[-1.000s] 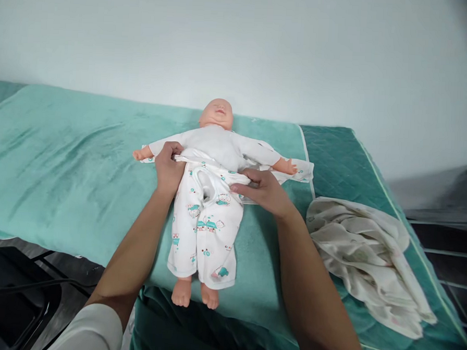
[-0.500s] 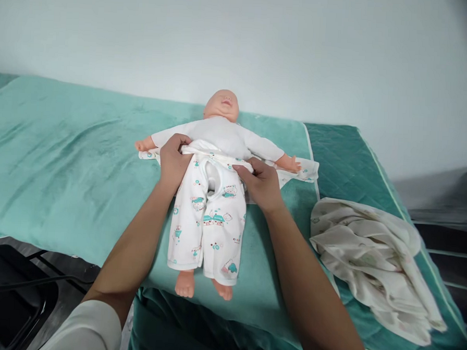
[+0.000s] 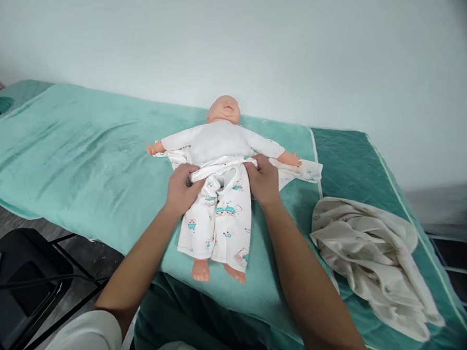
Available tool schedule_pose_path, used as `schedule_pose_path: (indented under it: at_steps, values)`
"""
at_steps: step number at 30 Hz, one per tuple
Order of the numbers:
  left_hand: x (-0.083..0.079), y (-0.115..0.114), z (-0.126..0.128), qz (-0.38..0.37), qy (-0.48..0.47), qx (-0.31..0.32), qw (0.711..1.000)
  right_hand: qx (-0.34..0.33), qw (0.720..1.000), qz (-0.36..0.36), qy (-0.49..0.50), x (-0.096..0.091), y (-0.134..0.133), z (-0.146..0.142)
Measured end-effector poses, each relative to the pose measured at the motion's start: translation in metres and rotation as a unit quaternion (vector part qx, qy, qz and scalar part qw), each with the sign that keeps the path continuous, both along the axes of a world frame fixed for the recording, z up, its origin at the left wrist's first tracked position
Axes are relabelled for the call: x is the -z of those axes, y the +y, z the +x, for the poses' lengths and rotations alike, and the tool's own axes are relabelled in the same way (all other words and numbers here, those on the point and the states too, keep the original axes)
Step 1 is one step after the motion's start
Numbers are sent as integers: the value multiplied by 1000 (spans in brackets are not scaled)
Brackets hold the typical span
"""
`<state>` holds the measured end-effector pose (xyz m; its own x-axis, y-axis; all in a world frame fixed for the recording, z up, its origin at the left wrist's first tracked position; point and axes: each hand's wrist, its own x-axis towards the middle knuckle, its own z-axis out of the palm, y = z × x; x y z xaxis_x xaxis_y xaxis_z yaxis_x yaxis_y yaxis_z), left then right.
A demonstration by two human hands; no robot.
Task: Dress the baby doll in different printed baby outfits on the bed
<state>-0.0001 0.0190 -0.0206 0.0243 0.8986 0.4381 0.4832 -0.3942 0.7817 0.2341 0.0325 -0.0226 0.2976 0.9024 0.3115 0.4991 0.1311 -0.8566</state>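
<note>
A baby doll [image 3: 223, 109] lies on its back on a teal blanket [image 3: 81, 156], arms spread, in a white top and white printed trousers [image 3: 219, 221]. My left hand [image 3: 181, 188] is closed on the trousers' waistband at the doll's right hip. My right hand [image 3: 262, 179] grips the waistband at the other hip. A printed cloth [image 3: 302, 171] lies spread under the doll's arms. The bare feet point toward me near the bed's front edge.
A crumpled cream cloth [image 3: 370, 255] lies on the bed at the right. A darker quilted cover [image 3: 347, 160] shows beyond the blanket's right edge. A black chair [image 3: 16, 284] stands on the floor at lower left. A plain wall runs behind.
Both hands have slid down and inward along the waistband, with the left hand now lower at the hip. The view has shifted slightly right.
</note>
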Motion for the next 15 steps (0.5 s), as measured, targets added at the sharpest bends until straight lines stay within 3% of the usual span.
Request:
schedule_pose_path:
  at_steps: [4, 8, 12, 15]
  values:
    - [2, 10, 4, -8, -1, 4, 1000, 13, 1000, 18, -5, -2, -3, -4]
    - [3, 17, 5, -19, -11, 3, 1000, 0, 1000, -2, -12, -8, -34, -11]
    - [5, 17, 3, -9, -55, 3, 998, -80, 995, -65, 0, -9, -74, -16]
    - [6, 21, 3, 12, -58, -6, 998, -142, 984, -101, 34, -9, -84, -15]
